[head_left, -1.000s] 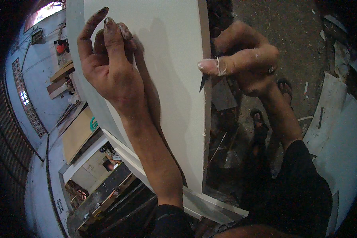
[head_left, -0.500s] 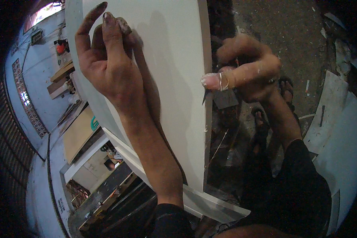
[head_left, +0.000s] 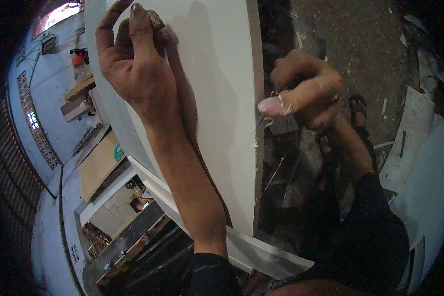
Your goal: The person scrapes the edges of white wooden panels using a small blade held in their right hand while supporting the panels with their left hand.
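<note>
A long white panel (head_left: 222,148) runs away from me, its right edge trimmed by a narrow strip. My left hand (head_left: 138,64) is over its upper left part, casting a shadow on it. The fingers are partly curled and apart, with dark-stained tips. A greyish, crusty lump (head_left: 155,19) shows at one fingertip; I cannot tell whether it is dirt or a separate thing. At the right edge, my right hand (head_left: 308,89) is closed, pinching a thin dark blade (head_left: 257,123) whose point reaches the edge. Whitish shavings cling to the thumb and index finger.
Beneath the panel's near end lies another white board (head_left: 266,254). Sandalled feet (head_left: 357,111) stand on the littered floor (head_left: 350,39). White sheets (head_left: 419,163) lie at the right. To the left are a blue wall (head_left: 59,98), a tan board (head_left: 101,165) and a dark bench (head_left: 128,237).
My right hand has shifted slightly right and down along the panel's edge, with the blade, and shavings have gathered near its thumb. The left hand has moved slightly up in the view.
</note>
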`<state>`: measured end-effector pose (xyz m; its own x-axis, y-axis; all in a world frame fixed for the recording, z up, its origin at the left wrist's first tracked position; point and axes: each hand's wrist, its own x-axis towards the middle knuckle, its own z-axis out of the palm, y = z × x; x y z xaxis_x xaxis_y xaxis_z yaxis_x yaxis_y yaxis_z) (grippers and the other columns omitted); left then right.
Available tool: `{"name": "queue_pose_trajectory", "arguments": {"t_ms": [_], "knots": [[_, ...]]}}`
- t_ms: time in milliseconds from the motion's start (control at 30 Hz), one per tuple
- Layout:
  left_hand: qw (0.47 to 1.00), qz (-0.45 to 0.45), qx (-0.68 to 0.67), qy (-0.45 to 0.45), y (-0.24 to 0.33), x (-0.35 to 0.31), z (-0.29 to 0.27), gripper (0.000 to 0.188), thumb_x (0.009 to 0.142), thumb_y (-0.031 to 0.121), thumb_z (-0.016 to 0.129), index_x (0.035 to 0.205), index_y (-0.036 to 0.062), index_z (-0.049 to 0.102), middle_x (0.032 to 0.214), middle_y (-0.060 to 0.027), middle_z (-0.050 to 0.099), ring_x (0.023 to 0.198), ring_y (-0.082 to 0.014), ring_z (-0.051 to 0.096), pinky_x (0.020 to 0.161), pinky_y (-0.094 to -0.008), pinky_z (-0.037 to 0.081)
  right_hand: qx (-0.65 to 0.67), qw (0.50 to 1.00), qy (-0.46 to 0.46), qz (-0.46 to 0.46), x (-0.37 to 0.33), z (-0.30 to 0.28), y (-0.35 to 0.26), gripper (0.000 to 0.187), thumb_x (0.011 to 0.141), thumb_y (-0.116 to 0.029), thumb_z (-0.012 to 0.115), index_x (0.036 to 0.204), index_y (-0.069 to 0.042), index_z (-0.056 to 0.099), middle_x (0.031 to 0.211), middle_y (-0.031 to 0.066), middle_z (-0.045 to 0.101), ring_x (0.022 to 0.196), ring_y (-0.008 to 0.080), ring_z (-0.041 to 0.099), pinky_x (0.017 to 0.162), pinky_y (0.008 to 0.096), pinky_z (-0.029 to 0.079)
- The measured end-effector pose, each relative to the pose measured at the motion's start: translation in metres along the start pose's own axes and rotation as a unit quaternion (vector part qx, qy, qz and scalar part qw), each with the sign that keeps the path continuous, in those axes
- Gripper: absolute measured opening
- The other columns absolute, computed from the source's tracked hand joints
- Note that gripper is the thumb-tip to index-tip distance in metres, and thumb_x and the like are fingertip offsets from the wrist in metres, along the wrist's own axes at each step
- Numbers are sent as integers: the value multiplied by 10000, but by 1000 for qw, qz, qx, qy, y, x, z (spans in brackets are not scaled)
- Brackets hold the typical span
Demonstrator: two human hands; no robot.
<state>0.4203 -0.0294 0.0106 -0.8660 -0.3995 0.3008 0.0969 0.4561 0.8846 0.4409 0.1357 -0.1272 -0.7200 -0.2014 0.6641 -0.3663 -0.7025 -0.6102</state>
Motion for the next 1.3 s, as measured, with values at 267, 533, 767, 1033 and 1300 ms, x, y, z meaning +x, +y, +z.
{"name": "queue_pose_trajectory", "arguments": {"t_ms": [267,533,767,1033,1300], "knots": [[995,-19,-56,-80,-1,-2,-19,322,949,118,574,1247,20,503,868,-59,617,794,-99,578,735,-238,498,-4,999,43,-16,10,6,10,179,849,-120,664,972,1,712,871,73,603,820,169,559,735,276,445],[988,9,-106,-113,0,-54,-50,409,928,44,575,1312,-16,446,885,-85,628,824,-125,581,731,-269,499,-47,996,27,-64,11,0,9,150,821,-37,670,958,-46,732,807,80,567,697,145,522,610,255,405],[987,4,-128,-98,2,-53,-44,413,915,50,583,1302,-16,457,839,-80,610,796,-127,571,715,-276,493,-64,996,20,-58,7,4,3,134,799,-38,690,919,-51,748,808,94,571,706,162,542,620,266,425],[991,18,-93,-91,4,-49,-41,413,902,48,589,1290,-23,465,858,-70,609,818,-116,572,736,-245,488,-98,994,-13,-48,6,3,-9,111,808,-54,701,895,-87,762,800,88,567,686,167,557,614,278,449],[987,3,-116,-112,3,-47,-42,406,900,53,598,1281,-23,481,873,-70,616,817,-106,578,746,-224,484,-103,994,-26,-26,3,5,-13,91,787,-71,728,863,-102,766,805,85,572,697,175,576,617,275,460]]}}
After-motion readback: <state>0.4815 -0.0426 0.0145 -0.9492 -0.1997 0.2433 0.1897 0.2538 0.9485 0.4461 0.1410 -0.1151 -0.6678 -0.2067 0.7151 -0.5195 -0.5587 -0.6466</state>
